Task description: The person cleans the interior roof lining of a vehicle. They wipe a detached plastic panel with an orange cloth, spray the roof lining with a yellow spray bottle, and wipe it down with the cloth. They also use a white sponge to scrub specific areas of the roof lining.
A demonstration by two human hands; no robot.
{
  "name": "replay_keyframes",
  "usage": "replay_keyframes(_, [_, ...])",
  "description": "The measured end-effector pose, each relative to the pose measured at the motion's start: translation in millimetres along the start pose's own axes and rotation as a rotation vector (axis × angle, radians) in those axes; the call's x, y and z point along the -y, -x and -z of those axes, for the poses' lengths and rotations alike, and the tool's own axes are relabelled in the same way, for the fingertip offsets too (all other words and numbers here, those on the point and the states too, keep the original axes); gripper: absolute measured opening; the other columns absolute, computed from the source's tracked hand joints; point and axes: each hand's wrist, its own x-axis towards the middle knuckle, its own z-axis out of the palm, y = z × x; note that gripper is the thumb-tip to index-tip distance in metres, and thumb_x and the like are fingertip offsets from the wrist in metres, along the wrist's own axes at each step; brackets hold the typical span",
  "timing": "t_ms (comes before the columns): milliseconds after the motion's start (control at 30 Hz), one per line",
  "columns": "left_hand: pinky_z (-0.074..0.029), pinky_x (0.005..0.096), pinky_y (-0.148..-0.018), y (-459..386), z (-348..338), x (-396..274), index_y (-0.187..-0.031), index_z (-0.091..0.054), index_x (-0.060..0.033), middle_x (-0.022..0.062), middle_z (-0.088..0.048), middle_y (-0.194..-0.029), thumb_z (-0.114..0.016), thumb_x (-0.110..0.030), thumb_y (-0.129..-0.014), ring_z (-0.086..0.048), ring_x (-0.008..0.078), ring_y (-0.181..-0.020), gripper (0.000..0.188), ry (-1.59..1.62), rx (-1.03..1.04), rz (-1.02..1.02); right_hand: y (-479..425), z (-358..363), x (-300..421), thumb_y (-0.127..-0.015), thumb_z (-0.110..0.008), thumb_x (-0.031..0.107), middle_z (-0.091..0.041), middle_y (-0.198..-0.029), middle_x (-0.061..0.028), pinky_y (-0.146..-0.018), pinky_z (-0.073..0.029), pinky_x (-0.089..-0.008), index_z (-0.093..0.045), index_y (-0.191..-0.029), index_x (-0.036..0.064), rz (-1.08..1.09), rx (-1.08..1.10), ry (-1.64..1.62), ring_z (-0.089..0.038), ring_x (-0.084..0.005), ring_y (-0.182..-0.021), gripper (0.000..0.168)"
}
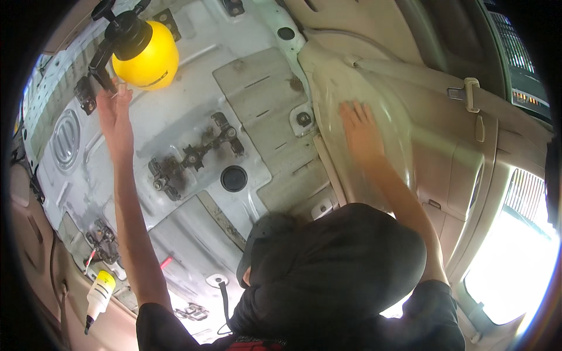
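Note:
A yellow pump sprayer [151, 57] with a black pump head and handle is at the upper left. My left hand [115, 98] has its fingers around the lower end of the black handle; part of the grip is hidden. At the right, my right hand [362, 127] lies palm down, fingers slightly spread, on a glossy beige vehicle trim panel [390, 118]. Between the hands stretches the bare metal floor pan [189, 105] of a vehicle, with dirty black seat-mount brackets [193, 155] and a round black plug [234, 178]. A black cap [347, 250] covers much of the lower middle.
A white squeeze bottle [100, 294] with a yellow end and dark tip is at the lower left. A small red object [166, 263] lies on the floor pan. The right side has a seat-belt buckle part [471, 94] and bright window openings [511, 263].

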Motion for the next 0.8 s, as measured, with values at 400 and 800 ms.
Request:
replay_keyframes(400, [-0.045, 0.0425, -0.107, 63, -9, 48, -0.150, -0.041, 0.0000, 0.0178, -0.051, -0.142, -0.065, -0.029, -0.103, -0.053, 0.0274, -0.127, 0.060, -0.234, -0.027, 0.071, 12, -5, -1, -0.104, -0.046, 0.017, -0.037, -0.166, -0.0075, -0.130, -0.016, -0.0443, -0.032, -0.161, 0.006, -0.044, 0.067, 0.016, -0.028, -0.0267, -0.156, 0.059])
replay_keyframes(800, [-0.039, 0.0461, -0.112, 81, -12, 71, -0.145, -0.045, 0.0013, 0.0220, -0.051, -0.140, -0.067, -0.023, -0.098, -0.047, 0.0368, -0.132, 0.057, -0.462, 0.054, -0.074, 35, -18, 17, -0.105, -0.043, 0.020, -0.032, -0.169, -0.0072, -0.129, -0.015, -0.0465, -0.031, -0.162, 0.006, -0.049, 0.129, 0.053, -0.025, -0.0264, -0.157, 0.059])
